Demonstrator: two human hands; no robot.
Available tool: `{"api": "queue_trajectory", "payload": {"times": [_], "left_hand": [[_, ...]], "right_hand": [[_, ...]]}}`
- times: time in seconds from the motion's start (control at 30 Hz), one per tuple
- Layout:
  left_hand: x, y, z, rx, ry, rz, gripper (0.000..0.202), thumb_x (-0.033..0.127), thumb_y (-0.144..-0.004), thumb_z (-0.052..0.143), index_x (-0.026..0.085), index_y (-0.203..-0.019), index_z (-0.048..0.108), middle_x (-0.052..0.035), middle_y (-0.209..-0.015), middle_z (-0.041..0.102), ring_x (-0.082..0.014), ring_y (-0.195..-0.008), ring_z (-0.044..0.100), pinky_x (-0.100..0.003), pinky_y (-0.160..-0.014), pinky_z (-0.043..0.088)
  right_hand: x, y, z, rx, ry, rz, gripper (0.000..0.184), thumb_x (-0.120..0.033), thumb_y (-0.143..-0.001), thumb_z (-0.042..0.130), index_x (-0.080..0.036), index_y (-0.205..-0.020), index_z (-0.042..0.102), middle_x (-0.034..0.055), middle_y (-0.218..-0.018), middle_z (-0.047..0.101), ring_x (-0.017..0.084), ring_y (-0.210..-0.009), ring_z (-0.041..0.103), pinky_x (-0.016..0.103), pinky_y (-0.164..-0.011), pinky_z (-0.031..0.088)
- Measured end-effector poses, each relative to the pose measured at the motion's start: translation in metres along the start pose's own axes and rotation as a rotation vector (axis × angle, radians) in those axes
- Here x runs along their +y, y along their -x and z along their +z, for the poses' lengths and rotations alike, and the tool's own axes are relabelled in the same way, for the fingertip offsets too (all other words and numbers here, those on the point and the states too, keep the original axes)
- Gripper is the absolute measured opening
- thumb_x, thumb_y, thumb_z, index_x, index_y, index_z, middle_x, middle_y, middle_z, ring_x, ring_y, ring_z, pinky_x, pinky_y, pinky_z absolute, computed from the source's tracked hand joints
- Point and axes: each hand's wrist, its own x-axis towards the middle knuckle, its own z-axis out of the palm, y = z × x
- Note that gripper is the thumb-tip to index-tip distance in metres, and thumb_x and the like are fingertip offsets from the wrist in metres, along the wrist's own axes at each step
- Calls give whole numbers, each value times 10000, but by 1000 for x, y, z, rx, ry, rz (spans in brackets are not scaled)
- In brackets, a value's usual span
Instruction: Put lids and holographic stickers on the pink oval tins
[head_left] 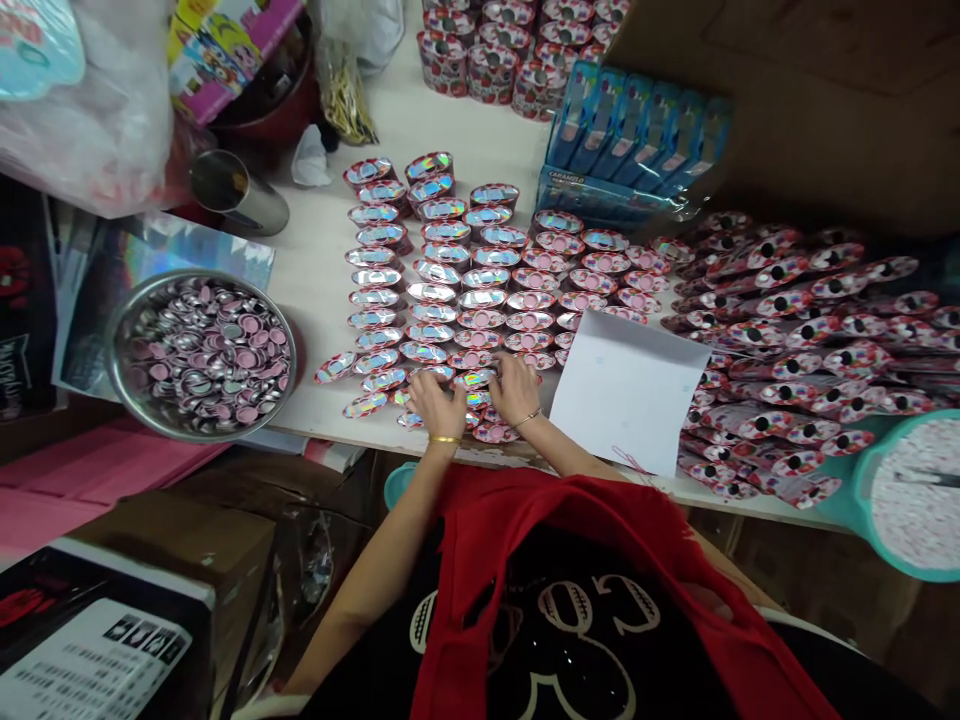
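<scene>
Both my hands rest at the near edge of a white table (450,130), on rows of small boat-shaped cups with shiny holographic lids (457,280). My left hand (437,400) has its fingers curled down onto the nearest cups, and a gold bangle sits on the wrist. My right hand (516,388) lies beside it with bent fingers pressing on a cup; what the fingers grip is too small to make out. A white sheet of paper (626,390) lies just right of my right hand.
A steel bowl (201,350) of pink and silver round lids sits at the left. A heap of pink packets (810,340) lies at the right, blue boxes (637,140) behind, a teal tub (900,490) at the far right. A metal cup (236,192) and bags stand back left.
</scene>
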Motion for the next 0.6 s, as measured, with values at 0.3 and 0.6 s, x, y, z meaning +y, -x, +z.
{"api": "queue_trajectory", "payload": {"times": [0.3, 0.6], "left_hand": [[94, -32, 19, -145, 224, 685, 530, 288, -818, 558, 161, -1320, 447, -139, -1266, 539, -284, -1187, 463, -442, -1028, 344], [220, -34, 50, -498, 100, 1145, 273, 140, -830, 530, 249, -1026, 686, -61, -1282, 593, -210, -1188, 546, -397, -974, 456]], "right_hand": [[37, 24, -60, 326, -123, -20, 226, -275, -937, 434, -169, -1092, 559, 111, -1028, 630, 223, -988, 533, 363, -862, 406], [79, 84, -108, 482, -92, -204, 174, -269, -920, 485, -165, -1017, 585, 94, -920, 638, 220, -884, 571, 363, -789, 441]]}}
